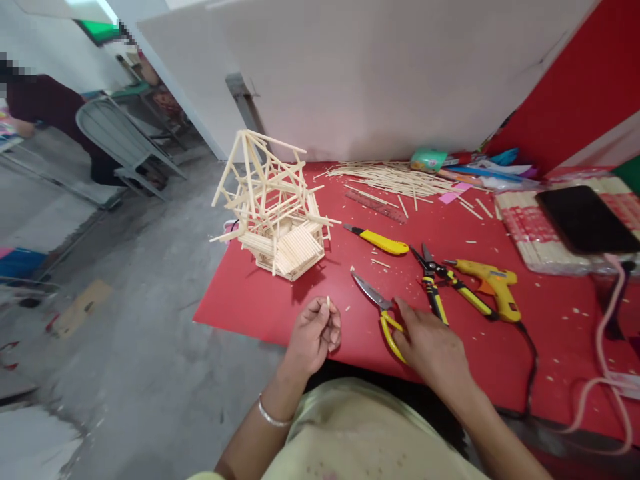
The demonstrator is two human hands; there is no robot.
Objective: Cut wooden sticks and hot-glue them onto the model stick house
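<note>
My left hand [314,333] is closed near the table's front edge, pinching a short wooden stick [328,302] between thumb and finger. My right hand [433,343] lies over the yellow handles of a pair of scissors [371,290], fingers curled at the handle and partly hidden. The scissors rest on the red tabletop, blades pointing away from me and to the left. Beyond my left hand stands a model house built of thin wooden sticks [300,250], with an open stick-frame roof.
A yellow utility knife [383,241], black-and-yellow pliers [434,290] and a yellow glue gun [493,283] lie to the right. Loose sticks [385,179] and a ruler [375,205] are behind. A phone [587,219] sits on packed sticks. A seated person [50,110] is at far left.
</note>
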